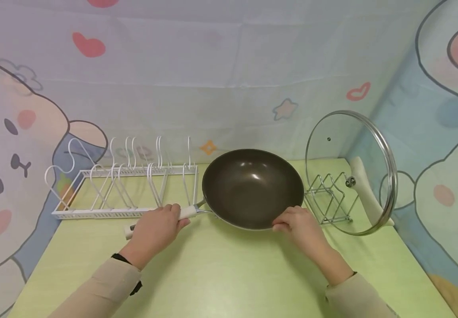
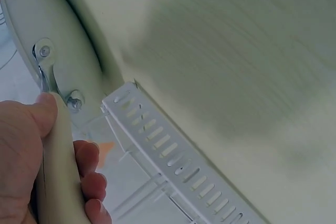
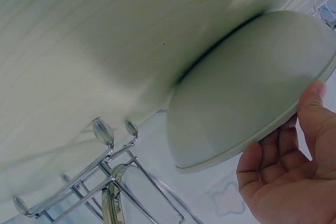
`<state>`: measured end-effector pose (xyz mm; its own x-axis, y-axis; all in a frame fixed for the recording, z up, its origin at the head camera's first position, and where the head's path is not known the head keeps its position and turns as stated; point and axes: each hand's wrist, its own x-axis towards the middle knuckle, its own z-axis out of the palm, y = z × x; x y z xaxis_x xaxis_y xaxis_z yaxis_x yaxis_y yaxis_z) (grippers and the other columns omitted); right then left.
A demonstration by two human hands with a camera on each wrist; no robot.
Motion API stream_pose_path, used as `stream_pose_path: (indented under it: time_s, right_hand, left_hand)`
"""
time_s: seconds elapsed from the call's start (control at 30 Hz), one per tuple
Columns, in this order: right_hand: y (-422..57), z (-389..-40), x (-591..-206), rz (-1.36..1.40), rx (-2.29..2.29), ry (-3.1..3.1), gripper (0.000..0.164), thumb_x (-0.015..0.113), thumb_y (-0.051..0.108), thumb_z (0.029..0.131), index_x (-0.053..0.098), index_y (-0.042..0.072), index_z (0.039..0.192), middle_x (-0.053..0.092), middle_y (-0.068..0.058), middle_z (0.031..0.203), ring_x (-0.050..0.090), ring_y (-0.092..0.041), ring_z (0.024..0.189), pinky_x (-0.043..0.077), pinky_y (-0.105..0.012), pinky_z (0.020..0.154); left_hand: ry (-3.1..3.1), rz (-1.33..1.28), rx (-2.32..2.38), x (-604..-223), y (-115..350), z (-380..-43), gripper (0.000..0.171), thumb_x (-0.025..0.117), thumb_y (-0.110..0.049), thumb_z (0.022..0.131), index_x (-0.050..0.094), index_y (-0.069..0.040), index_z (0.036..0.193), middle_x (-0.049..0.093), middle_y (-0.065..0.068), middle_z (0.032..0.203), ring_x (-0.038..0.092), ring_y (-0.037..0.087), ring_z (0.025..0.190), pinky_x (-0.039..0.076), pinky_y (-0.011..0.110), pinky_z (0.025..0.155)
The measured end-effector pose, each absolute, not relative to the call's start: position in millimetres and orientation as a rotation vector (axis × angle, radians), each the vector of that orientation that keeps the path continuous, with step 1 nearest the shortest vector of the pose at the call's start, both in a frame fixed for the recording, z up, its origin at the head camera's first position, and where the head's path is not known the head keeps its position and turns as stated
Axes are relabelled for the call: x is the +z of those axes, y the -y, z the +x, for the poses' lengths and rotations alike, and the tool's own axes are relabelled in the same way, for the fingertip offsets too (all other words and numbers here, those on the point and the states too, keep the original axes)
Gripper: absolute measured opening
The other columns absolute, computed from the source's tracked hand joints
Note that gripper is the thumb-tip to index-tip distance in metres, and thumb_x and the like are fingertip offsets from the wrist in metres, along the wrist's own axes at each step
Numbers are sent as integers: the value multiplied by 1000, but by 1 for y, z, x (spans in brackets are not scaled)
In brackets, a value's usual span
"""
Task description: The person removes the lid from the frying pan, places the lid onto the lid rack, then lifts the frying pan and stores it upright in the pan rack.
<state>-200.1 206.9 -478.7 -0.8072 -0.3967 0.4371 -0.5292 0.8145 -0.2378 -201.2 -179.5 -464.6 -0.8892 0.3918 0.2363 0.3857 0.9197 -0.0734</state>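
A wok [image 1: 253, 190] with a dark inside and a pale outside stands in the middle of the table, its bottom close on the tabletop. My left hand [image 1: 157, 229] grips its cream handle [image 2: 60, 171], thumb near the metal bracket [image 2: 46, 66] riveted to the wok. At the near right rim, my right hand [image 1: 302, 232] pinches the edge. In the right wrist view the thumb [image 3: 312, 98] lies on the outer side, while the fingers [image 3: 257, 163] curl to the inside.
Left of the wok stands a white wire rack [image 1: 97, 213] with curved dividers; the handle reaches past its front rail. On the right, a small chrome rack [image 1: 334, 219] bears an upright glass lid [image 1: 390, 176] with a cream handle [image 1: 366, 190]. A printed cloth [image 1: 221, 57] hangs behind.
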Motion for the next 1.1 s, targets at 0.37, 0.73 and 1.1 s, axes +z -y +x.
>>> stream_pose_path:
  time_s: [0.37, 0.73, 1.1]
  right_hand:
    - [-213, -208, -483, 683, 562, 2608, 12, 93, 17, 76, 84, 14, 83, 79, 1, 83, 71, -22, 81, 60, -42, 78]
    - [-216, -208, -482, 627, 555, 2652, 11, 92, 22, 78, 84, 16, 84, 80, 0, 87, 70, -27, 94, 57, -49, 92]
    - [-217, -206, -479, 425, 589, 2779, 15, 88, 29, 86, 85, 17, 96, 72, 2, 85, 57, -14, 76, 47, -36, 75]
  left_hand:
    - [2823, -599, -7, -464, 175, -195, 41, 74, -37, 102, 51, -7, 85, 47, 3, 66, 45, 17, 52, 40, 35, 44]
    - [2827, -606, -25, -461, 175, -189, 37, 76, -35, 100, 55, -5, 91, 52, 5, 68, 48, 18, 53, 39, 36, 43]
    - [3100, -670, -251, -442, 186, -180, 27, 67, -36, 106, 57, -11, 103, 53, -2, 74, 50, 14, 63, 43, 35, 55]
